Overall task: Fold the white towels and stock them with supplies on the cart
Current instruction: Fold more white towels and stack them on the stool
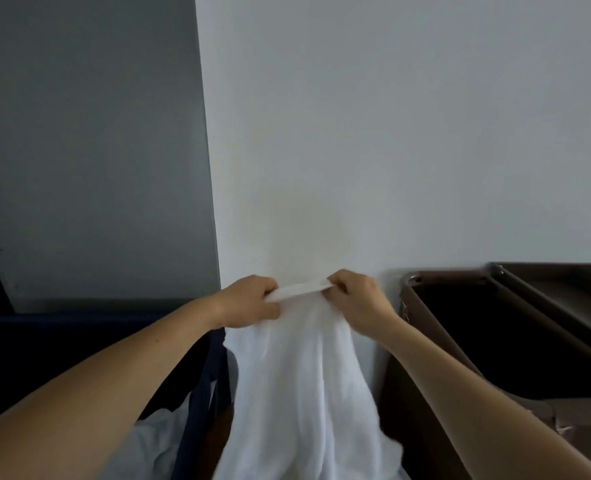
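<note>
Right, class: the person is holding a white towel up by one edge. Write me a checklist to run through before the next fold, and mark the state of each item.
1. Left hand pinches the top edge of the white towel: ok.
2. Right hand pinches the same edge: ok.
3. Edge pulled straight between the two hands: ok.
4. Towel opened to full width: not ok; the hands are close together and the cloth hangs bunched.
5. Bottom of the towel hanging clear: cannot tell; it runs out of view.
6. Brown bin on the right open at the top: ok, though its inside is too dark to see.
</note>
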`<state>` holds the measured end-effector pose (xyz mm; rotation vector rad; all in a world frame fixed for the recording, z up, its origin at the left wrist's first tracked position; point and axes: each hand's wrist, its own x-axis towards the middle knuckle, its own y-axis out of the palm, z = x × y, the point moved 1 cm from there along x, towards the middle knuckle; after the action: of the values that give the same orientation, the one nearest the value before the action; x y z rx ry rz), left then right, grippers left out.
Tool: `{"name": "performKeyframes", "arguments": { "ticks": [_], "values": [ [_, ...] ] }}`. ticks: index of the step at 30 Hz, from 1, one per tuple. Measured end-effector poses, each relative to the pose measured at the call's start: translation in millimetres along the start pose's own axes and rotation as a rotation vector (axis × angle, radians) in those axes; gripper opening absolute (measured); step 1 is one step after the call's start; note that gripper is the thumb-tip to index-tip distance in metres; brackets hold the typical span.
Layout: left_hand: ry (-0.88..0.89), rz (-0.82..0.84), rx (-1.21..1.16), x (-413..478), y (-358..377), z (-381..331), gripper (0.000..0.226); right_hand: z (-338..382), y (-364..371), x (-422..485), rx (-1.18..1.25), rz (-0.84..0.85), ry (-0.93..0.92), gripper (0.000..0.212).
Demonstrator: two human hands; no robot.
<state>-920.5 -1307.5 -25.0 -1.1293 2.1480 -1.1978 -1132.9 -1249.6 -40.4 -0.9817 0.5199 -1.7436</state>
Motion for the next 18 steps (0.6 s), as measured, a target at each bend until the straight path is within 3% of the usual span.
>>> {"name": "performKeyframes", "arguments": {
  "ticks": [4,7,9,11,13,16,18],
  "values": [
    [-0.061,-0.046,-0.215,-10,-7,23,0.016,-7,-19,3,0.084,-0.145,0.082,0.014],
    [-0.066,-0.029,-0.473,-14,-11,23,0.007,-17,-20,2,-0.019,-0.156,0.17,0.014],
    [-0.099,-0.05,-0.646,-12,-12,16,0.01,-20,-16,-5,-0.095,-0.082,0.111,0.01],
    [-0.077,-0.057,-0.704,-9,-10,1,0.012,-11,-3,-13,-0.051,0.06,-0.07,0.047],
    [0.001,-0.01,-0.661,-3,-6,-16,0.009,4,11,-17,0.069,0.166,-0.168,0.064],
    [0.055,0.036,-0.594,0,7,-24,0.016,13,19,-12,0.197,0.171,-0.121,0.04],
    [0.048,0.025,-0.724,-2,12,-17,0.025,15,16,-8,0.166,0.144,-0.08,0.017]
  ]
}}
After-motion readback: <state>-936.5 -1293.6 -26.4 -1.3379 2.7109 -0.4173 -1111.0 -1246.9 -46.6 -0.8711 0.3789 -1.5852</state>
